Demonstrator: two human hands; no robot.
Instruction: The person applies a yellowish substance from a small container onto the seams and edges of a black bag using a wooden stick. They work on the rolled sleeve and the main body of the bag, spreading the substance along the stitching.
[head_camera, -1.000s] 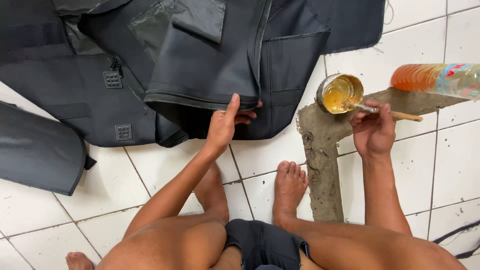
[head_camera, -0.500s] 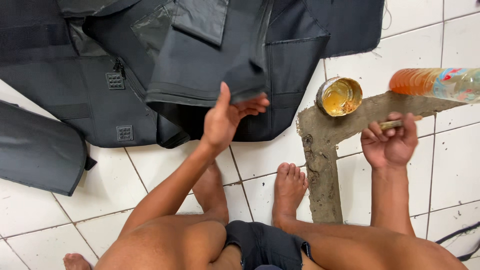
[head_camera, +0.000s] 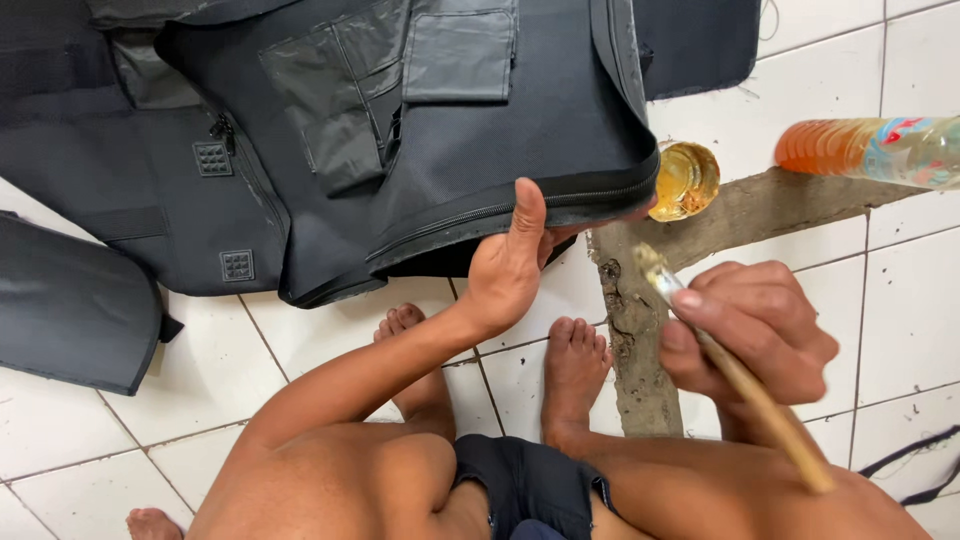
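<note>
My left hand (head_camera: 512, 262) grips the zippered bottom edge of a dark grey bag panel (head_camera: 520, 130) and lifts it off the floor. In my right hand (head_camera: 752, 325) is a thin wooden brush (head_camera: 745, 378), its glue-wet tip pointing up toward the panel's edge. A small round tin of yellow glue (head_camera: 686, 181) sits on the floor just right of the lifted edge, partly covered by it.
More dark bag pieces (head_camera: 130, 200) lie spread over the white tiled floor (head_camera: 820, 90), one separate panel (head_camera: 70, 315) at the left. A plastic bottle of orange liquid (head_camera: 870, 150) lies at the right. A rough cement strip (head_camera: 640, 350) crosses the tiles. My bare feet (head_camera: 575, 370) rest below.
My right hand lifted the brush out of the glue tin and drew it back toward me. My left hand pulled the panel's edge up and to the right, over the tin.
</note>
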